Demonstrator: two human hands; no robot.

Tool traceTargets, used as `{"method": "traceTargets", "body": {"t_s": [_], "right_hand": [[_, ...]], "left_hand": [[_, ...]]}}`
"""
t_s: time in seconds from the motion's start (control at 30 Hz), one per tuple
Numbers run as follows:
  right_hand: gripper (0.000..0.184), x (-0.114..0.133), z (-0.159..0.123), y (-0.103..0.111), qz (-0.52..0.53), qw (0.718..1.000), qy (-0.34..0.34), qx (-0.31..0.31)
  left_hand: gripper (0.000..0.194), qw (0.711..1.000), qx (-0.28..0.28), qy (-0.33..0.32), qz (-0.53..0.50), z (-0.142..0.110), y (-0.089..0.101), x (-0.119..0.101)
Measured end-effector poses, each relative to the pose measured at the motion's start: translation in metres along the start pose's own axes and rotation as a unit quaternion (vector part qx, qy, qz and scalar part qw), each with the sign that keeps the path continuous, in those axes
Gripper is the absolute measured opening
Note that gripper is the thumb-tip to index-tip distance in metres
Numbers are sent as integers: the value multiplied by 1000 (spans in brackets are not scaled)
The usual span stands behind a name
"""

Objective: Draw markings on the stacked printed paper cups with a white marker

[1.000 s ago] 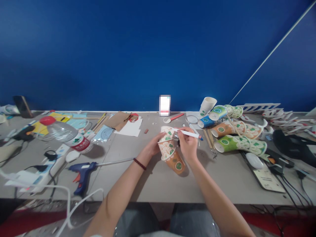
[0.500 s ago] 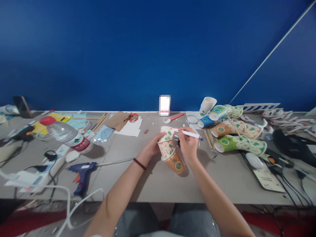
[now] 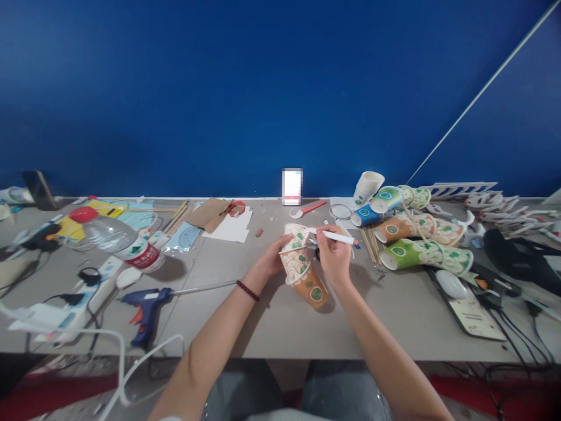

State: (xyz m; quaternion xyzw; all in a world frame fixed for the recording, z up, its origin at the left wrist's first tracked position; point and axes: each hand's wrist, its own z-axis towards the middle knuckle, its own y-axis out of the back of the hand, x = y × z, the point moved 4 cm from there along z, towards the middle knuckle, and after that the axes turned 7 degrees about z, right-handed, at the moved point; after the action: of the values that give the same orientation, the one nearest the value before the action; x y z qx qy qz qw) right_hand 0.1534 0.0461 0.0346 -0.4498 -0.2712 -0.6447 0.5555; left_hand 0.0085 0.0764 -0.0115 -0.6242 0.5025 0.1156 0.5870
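A tilted chain of joined paper cups (image 3: pixel 298 266), white-patterned at the top and brown with a green round mark at the bottom, is in front of me. My left hand (image 3: pixel 275 257) is closed around the left side of its upper cups. Between the thumb and fingers of my right hand (image 3: pixel 335 254) is a white pen (image 3: pixel 335 236) with a pinkish end. Its other end points left, at the rim of the top cup; whether it touches cannot be told. A dark item lies partly hidden behind my right hand.
To the right lie several joined cup chains, including a green one (image 3: pixel 414 255), near a white mouse (image 3: pixel 452 285). On the left are a blue glue gun (image 3: pixel 149 307), a red-capped bottle (image 3: pixel 125 240) and a power strip (image 3: pixel 83 298). A blurred screen (image 3: pixel 292 186) stands by the wall.
Almost nothing differs. The cups and both hands keep their places, with at most a slight shift of the pen.
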Motion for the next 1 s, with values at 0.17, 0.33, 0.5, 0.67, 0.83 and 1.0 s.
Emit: {"method": "traceTargets", "body": {"t_s": [0.17,0.33,0.5,0.67,0.83,1.0], "right_hand": [[23,-3,1,0,9,1000,-4,1],[24,-7,1,1,13,1000,-5,-6],[27,-9,2,2,20,1000,-13,-9],[27,-11,2,2,21,1000,-15,-11],[24,-12,2,3,20,1000,-15,-10],[26,-10,3,3,14,1000,-21,-9]], "left_hand": [[16,1000,-3,5,1,0,0,-1],[16,1000,-3,4,1,0,-1,-1],[18,1000,-5,10,-5,0,0,-1],[18,1000,-9,10,5,-1,0,-1],[20,1000,-7,11,1,1,2,0],[20,1000,-12,17,3,2,3,1]]}}
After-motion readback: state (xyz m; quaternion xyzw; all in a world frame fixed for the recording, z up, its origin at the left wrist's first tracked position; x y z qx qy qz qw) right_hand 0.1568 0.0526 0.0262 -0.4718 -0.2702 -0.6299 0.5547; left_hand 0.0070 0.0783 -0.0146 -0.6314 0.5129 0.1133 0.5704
